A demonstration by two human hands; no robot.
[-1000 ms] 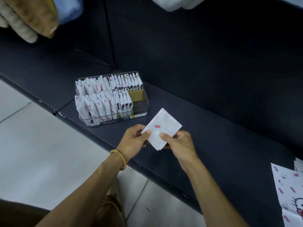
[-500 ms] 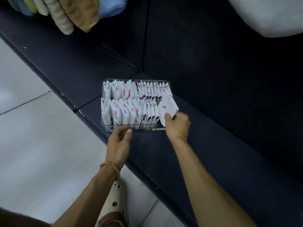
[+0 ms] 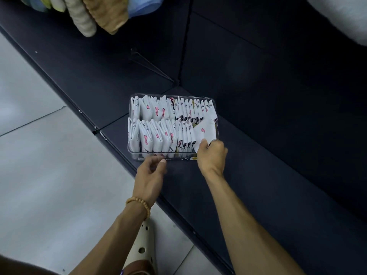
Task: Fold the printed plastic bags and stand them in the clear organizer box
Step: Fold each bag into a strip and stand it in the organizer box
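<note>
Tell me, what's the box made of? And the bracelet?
Box: looks like clear, glossy hard plastic, since the folded bags show through its walls. Bracelet on the left wrist: small round tan beads, matte, maybe wood; too small to be sure.

A dark navy padded bench surface (image 3: 268, 175) runs diagonally from ten o'clock to five o'clock. Pale grey tiled floor (image 3: 39, 165) fills the eight o'clock side. Soft pastel rolled fabrics (image 3: 95, 14) hang at eleven o'clock. Lighting is dim.
</note>
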